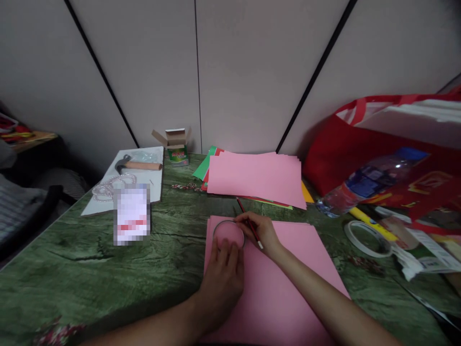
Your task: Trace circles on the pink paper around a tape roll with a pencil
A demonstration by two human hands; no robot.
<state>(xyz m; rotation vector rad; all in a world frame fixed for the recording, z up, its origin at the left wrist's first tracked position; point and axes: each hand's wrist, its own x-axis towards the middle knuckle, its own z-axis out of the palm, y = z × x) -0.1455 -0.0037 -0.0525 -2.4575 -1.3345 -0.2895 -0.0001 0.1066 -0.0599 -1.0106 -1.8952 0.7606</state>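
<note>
Ring pressed to pink paper, pencil in my right hand

Nearest me, the picture's bottom edge cuts off both my forearms and the near end of the pink sheets (270,307) on the green table (173,274). My left hand (224,274) covers part of the near rim of the ring (229,221). That ring, round, thin and dark-rimmed, lies at the far left of the sheets; pink shows inside it, and I cannot tell whether it is hollow or clear. My left fingers lie extended, tips over its near side. My right hand (264,233), at its right, pinches a slim dark-red pencil (254,232), pale at the near end; which end is the point, I can't make out. Farther off lies another pink stack (255,178).
</note>
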